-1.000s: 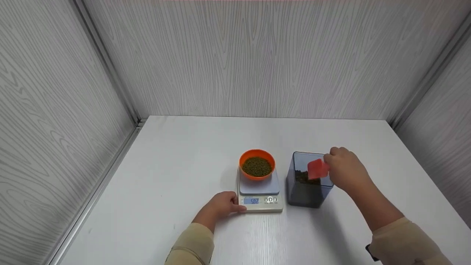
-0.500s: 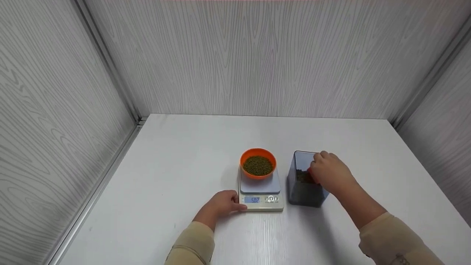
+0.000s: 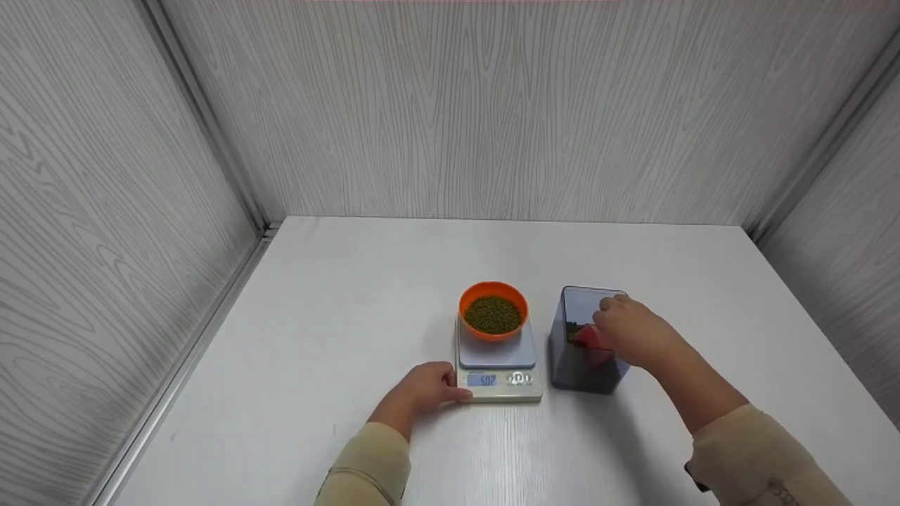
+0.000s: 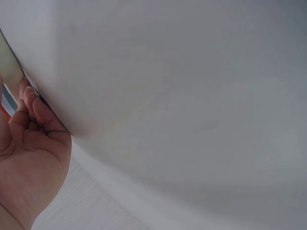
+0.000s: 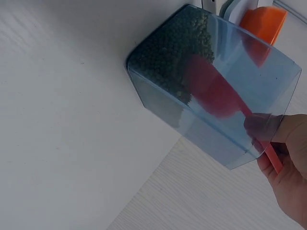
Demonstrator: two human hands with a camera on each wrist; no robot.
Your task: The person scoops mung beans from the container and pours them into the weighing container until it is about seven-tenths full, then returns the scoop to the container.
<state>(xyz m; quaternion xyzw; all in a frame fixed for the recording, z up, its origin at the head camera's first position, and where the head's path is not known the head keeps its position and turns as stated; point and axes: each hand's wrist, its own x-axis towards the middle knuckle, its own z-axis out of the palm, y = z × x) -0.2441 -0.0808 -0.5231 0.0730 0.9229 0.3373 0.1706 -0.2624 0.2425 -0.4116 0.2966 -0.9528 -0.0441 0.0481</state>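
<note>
A white kitchen scale [image 3: 500, 393] bears an orange bowl [image 3: 492, 288] of small green grains that look like mung beans. Its display appears to read 502. With thumb on the front edge and fingers curled against the side, my left hand [image 3: 424, 388] holds the scale's front left corner. My right hand [image 3: 638, 332] pinches the handle of a red scoop [image 5: 211, 88], whose head is inside a clear bluish square container [image 5: 240, 143]. Similar grains [image 5: 168, 52] lie at the container's bottom, touching the scoop's head. How much the scoop carries, I cannot tell.
The container stands just right of the scale on a white table [image 3: 337, 302]. Wood-grain panels rise at the back [image 3: 450, 112], left [image 3: 91, 211] and right [image 3: 844, 169].
My right hand has brought the red scoop left and down into the container, from its mouth to the grains, then shifted it slightly. The left hand and the display reading stay the same.
</note>
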